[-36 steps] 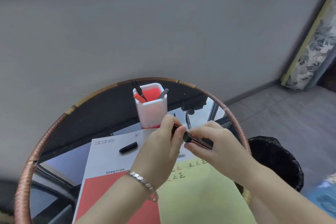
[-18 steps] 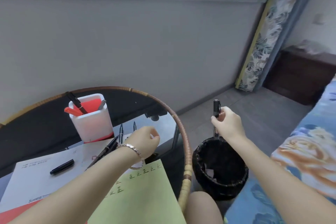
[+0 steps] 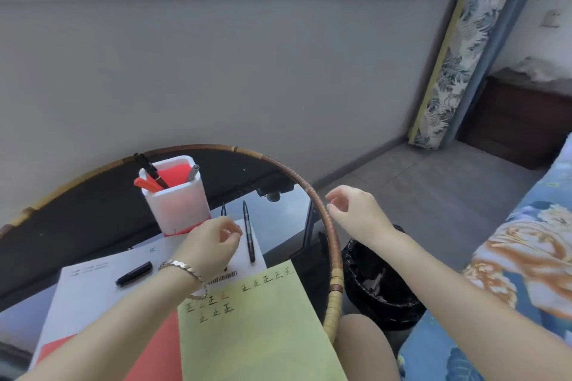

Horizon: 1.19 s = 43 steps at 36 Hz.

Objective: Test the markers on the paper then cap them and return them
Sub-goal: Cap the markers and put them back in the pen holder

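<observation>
My left hand [image 3: 213, 244] hovers over the white sheet [image 3: 93, 288] with its fingers loosely curled and nothing visible in them. Just right of it lies a black marker [image 3: 249, 235]; a second one [image 3: 223, 209] pokes out behind the fingers. A short black marker [image 3: 134, 274] rests on the white sheet to the left. The white holder [image 3: 176, 204] behind holds a black marker [image 3: 151, 170], an orange one [image 3: 147, 185] and a grey one [image 3: 193, 172]. The green paper [image 3: 257, 325] carries several test marks. My right hand [image 3: 356, 210] is open and empty beyond the table rim, above the black bin [image 3: 380, 288].
The round glass table has a rattan rim [image 3: 332, 244]. A red sheet [image 3: 154, 353] lies under the green paper. My knee [image 3: 362, 346] is below the rim, and a blue floral sofa [image 3: 510, 303] is at the right. A grey wall stands behind the table.
The right hand held a black marker upright over the bin half a second ago; now it is empty and has drawn back toward the table rim. The left hand stays over the white sheet.
</observation>
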Each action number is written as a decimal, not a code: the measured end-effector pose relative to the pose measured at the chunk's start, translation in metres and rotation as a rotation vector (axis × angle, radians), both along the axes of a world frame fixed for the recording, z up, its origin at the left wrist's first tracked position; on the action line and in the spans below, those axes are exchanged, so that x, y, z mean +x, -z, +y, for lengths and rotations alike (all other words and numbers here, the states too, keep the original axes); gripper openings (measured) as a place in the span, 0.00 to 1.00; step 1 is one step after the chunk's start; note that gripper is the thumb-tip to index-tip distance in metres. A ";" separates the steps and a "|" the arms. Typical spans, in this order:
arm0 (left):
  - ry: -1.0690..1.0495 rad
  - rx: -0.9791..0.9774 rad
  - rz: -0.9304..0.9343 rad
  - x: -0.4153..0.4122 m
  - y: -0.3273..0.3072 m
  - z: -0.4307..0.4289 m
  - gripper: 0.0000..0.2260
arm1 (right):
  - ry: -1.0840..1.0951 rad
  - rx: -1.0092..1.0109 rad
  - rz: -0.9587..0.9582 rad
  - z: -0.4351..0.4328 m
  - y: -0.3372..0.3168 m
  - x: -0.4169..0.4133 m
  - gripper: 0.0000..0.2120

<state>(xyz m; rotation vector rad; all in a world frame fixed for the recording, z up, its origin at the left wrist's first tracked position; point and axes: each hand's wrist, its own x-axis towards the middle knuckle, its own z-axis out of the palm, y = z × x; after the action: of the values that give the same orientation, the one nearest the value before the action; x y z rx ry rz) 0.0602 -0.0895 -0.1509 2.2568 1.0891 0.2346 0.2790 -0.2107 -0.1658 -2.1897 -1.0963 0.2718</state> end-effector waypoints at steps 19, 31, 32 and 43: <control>-0.086 0.014 -0.084 -0.044 0.005 0.009 0.08 | -0.139 -0.382 -0.001 0.075 0.008 -0.112 0.18; 0.073 0.385 0.205 0.006 0.028 0.012 0.10 | -0.102 -0.173 0.090 0.035 -0.006 -0.086 0.12; 0.076 0.386 0.212 0.009 0.032 0.012 0.11 | -0.107 -0.154 0.097 0.030 -0.008 -0.085 0.12; 0.083 0.523 0.061 0.013 0.035 -0.005 0.15 | -0.126 -0.128 0.084 0.003 -0.011 -0.078 0.16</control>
<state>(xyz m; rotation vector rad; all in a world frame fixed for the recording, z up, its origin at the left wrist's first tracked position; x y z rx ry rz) 0.0736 -0.0943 -0.1861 2.7796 1.0513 0.4632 0.2011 -0.2080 -0.1548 -2.2018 -1.2009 0.4973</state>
